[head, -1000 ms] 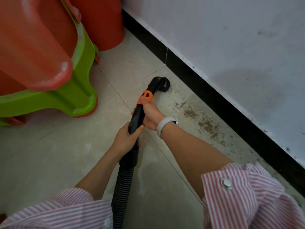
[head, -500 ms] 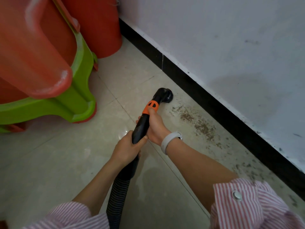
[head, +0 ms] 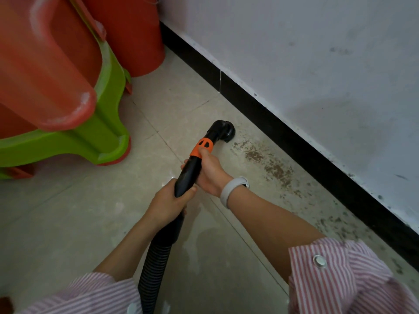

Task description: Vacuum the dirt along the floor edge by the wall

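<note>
Both hands grip the vacuum wand point(head: 189, 171): the right hand point(head: 209, 169) wraps it just below the orange collar point(head: 202, 147), the left hand point(head: 169, 201) behind, where the ribbed hose point(head: 154, 266) begins. Its black nozzle point(head: 223, 130) sits on the tiled floor point(head: 68, 223), beside dirt point(head: 275, 169) trailing along the black baseboard point(head: 294, 137).

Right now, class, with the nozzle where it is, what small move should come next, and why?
Probably draw the nozzle back toward the person, along the black skirting. It sits at the far end of the dirt, which runs on beside the skirting, unvacuumed. The right hand and left hand both grip the wand, so a short steady pull seems easy.
</note>
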The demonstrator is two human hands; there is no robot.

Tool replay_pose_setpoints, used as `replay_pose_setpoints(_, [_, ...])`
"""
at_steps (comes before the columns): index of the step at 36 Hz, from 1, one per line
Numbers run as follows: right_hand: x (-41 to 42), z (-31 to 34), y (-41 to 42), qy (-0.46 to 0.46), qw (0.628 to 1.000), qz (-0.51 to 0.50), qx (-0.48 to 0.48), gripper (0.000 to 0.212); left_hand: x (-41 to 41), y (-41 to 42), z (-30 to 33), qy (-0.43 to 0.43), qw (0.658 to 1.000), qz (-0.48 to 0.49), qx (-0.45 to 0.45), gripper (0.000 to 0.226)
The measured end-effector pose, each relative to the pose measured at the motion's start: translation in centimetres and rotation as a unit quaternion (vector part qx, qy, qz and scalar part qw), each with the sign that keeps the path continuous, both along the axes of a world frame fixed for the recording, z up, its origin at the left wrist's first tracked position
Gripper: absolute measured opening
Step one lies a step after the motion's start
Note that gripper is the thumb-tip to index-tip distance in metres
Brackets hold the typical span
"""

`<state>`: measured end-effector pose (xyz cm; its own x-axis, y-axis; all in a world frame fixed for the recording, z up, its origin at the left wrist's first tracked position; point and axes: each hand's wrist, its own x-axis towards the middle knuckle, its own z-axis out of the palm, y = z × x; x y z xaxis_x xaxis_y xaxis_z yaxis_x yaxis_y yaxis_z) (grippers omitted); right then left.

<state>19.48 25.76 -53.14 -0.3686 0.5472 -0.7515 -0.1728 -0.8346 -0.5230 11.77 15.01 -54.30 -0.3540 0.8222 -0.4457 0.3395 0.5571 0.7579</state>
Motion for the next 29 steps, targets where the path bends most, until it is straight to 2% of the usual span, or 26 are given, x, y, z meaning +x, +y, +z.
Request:
replay_pose_setpoints(6, [0.6,-0.2,1.8,0.001,1.0,-0.007,-0.004,0.026,0.5,1.4,-0.2,-0.012,1.0,0.004,0.009,0.023])
replay_pose_setpoints(12, [1.4,-1.4,2.2,0.007,1.0,-0.001,0.008,0.019,1.1,-1.2,-2.6,-0.028,0.999,0.017,-0.013,0.018])
replay_pose_setpoints(16, [1.3,-1.7,2.4,0.001,1.0,-0.01,0.015,0.019,1.6,-2.1,-3.2,-0.041,0.999,0.03,0.008,0.017])
replay_pose_setpoints(21, [1.8,-2.2,1.5,-0.003,0.998,-0.029,0.048,0.021,2.2,-2.2,-2.6,-0.019,0.999,0.013,0.03,0.016])
replay_pose_setpoints(24, [2.6,-2.7,0.3,0.015,0.997,-0.009,0.072,0.02,2.0,-2.9,-2.5,-0.017,0.999,-0.002,0.036,0.014])
replay_pose_setpoints(29, [3.1,-3.0,-1.4,0.025,0.998,-0.007,0.053,0.017,2.1,-4.0,-2.3,-0.026,0.999,-0.013,0.033,0.014])
